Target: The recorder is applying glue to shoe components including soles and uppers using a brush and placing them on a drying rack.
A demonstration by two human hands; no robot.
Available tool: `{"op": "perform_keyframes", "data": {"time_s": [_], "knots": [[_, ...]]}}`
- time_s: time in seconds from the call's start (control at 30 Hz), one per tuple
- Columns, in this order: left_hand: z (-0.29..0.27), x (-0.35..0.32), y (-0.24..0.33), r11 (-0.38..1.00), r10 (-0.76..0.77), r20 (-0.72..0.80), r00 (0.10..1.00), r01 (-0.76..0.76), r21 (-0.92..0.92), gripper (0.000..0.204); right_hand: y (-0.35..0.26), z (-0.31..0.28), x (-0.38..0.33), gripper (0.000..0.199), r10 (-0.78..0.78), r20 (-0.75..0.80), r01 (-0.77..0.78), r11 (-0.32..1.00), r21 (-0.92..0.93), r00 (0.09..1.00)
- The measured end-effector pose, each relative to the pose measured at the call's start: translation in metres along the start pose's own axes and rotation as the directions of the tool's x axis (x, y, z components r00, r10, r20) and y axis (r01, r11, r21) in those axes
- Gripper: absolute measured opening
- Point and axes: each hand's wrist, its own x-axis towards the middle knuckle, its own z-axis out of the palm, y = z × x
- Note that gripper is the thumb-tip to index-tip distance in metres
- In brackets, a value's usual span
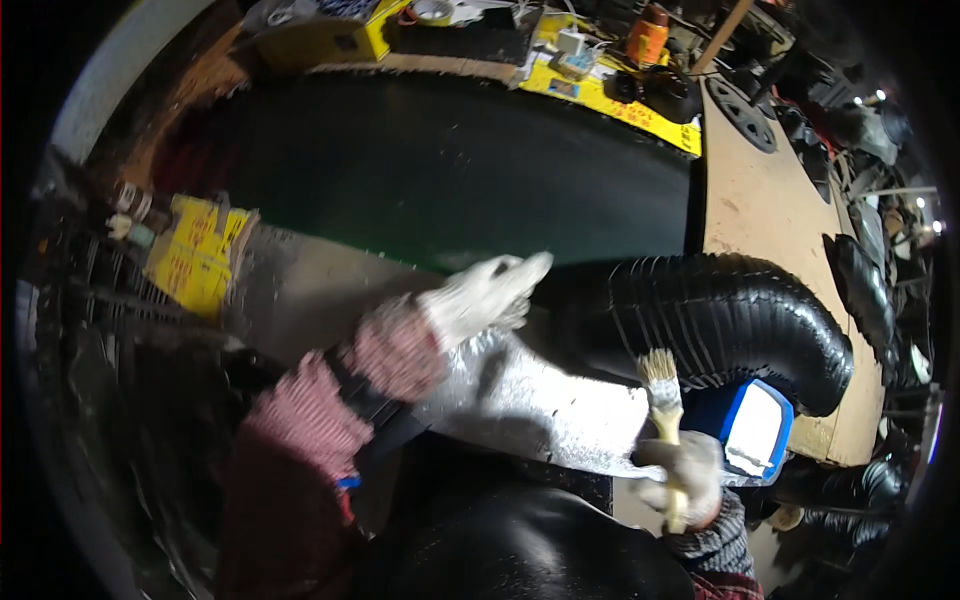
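Observation:
My left hand [484, 300], in a whitish work glove, reaches over the bench with its fingers stretched out and nothing visible in them. It lies nearest the left end of a glossy black piece with ribs across it [700, 310], which bends down at the right. Whether the fingertips touch that piece, I cannot tell. In my gloved right hand [690, 470] is a paintbrush [664, 395], held upright by its pale handle, bristles up. Just right of it stands a blue container [718, 412] with white stuff inside [755, 430]. A shiny silvery sheet [550, 410] lies between my hands.
A wide dark sheet [420, 170] covers the far bench. Yellow printed packaging [200, 255] lies at the left. At the back are a tape roll [433, 11], an orange bottle [648, 36] and a dark wheel-like disc [741, 114]. A large glossy black form [520, 540] sits nearest me.

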Motion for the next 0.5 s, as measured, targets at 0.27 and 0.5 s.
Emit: {"op": "perform_keyframes", "data": {"time_s": [0.27,0.5], "knots": [[0.087,0.043,-0.066,0.955,0.281,0.027,0.959,-0.276,-0.107,0.054,-0.005,0.027,-0.225,0.030,0.099,-0.788,-0.486,0.831,-0.270,0.608],[0.082,0.105,-0.163,0.407,0.913,-0.141,0.383,-0.826,0.390,0.038,0.060,-0.016,-0.380,0.043,-0.018,-0.949,-0.836,0.467,-0.288,0.316]]}}
